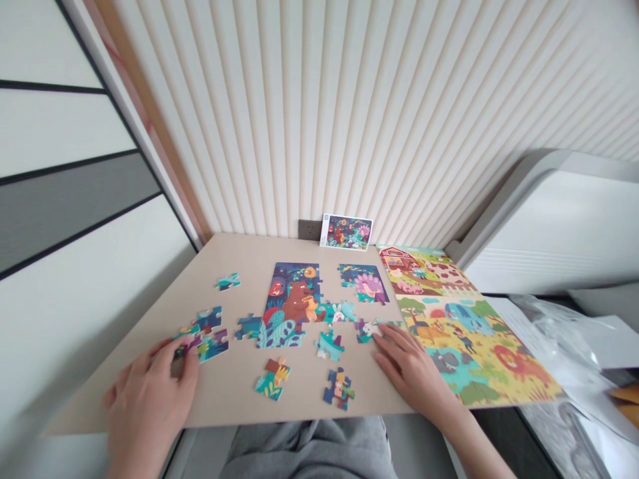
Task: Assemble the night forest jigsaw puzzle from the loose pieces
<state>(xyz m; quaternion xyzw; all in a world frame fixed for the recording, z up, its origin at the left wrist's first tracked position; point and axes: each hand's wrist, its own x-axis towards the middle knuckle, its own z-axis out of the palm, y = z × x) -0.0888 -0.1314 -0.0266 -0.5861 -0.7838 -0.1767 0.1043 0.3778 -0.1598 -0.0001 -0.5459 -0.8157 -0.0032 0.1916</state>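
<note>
On the tan table (234,253), the puzzle (292,299) in the middle looks half made, and loose pieces (272,380) lie near the front edge. The left hand (144,399) lies flat, gripping nothing, on the left-edge pieces (210,342). The right hand (412,372), flat too, touches one piece (367,329).

**Table and puzzle layout**

Beige table (224,392) bearing loose pieces (272,380) between the left-hand fingers (188,366) and right-hand fingers (389,338), some touching them. A part-assembled forest puzzle (292,306) lies beyond both sets of fingers. A finished animal puzzle (464,339) lies just right of the right-hand fingers.
</note>
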